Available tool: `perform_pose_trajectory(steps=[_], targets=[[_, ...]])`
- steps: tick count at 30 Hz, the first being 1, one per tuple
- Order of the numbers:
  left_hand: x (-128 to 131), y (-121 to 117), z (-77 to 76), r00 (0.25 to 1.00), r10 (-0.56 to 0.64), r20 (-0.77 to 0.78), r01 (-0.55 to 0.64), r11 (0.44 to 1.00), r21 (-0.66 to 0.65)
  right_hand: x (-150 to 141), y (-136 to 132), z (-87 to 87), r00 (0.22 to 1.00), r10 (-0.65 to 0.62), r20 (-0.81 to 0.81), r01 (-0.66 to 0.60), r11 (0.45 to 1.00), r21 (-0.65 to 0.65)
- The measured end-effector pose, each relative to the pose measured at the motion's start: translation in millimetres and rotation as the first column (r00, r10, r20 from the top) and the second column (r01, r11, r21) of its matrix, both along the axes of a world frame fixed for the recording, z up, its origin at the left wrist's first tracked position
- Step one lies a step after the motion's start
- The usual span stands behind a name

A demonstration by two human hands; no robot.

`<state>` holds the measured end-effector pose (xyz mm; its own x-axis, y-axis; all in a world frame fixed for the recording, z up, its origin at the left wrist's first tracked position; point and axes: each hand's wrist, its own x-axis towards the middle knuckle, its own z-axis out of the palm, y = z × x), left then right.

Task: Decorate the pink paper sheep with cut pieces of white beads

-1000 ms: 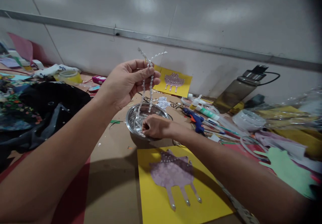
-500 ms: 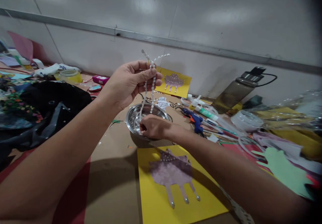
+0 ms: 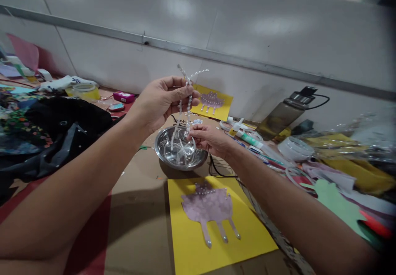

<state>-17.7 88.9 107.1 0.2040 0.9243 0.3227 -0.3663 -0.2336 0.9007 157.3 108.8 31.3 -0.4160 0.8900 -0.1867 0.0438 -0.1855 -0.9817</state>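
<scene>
Held up over the metal bowl [image 3: 165,162], two strands of white pearl beads [image 3: 189,108] are pinched in my left hand [image 3: 162,102]; their upper ends fork above the fingers. The thumb and fingers of my right hand [image 3: 215,139] close on the lower end of the right strand at the bowl's rim. The left strand hangs free into the bowl, where more clear or white pieces lie. In front lies a yellow card [image 3: 247,229] with a purple paper cutout [image 3: 207,205] carrying pearls along its top and at the tips of its drips.
A similar yellow card [image 3: 227,110] leans against the wall. To the right are a water bottle [image 3: 280,112], a tape roll [image 3: 295,148], tubes and a green cutout [image 3: 335,203]. Black fabric [image 3: 71,122] and a pink box [image 3: 123,97] are on the left.
My right hand has moved from the left strand low in the bowl, up and right to the end of the right strand. My left hand keeps its hold almost unmoved.
</scene>
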Motion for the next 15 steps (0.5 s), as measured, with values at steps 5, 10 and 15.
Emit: perform_pose_trajectory(steps=[5, 10, 15], targets=[[0, 1, -2.0, 1.0, -0.005, 0.0, 0.005, 1.0, -0.004, 9, -2, 2.9, 0.998, -0.037, -0.042, 0.038, 0.999, 0.018], [2, 1, -3.6, 1.0, -0.011, -0.005, 0.011, 1.0, -0.026, 14, -1, 4.5, 0.998, -0.041, -0.047, 0.043, 0.997, 0.058], [4, 3, -7.9, 0.999, -0.025, -0.035, 0.025, 0.999, -0.02, 15, -5, 1.7, 0.958, 0.01, 0.287, -0.091, 0.958, 0.27]])
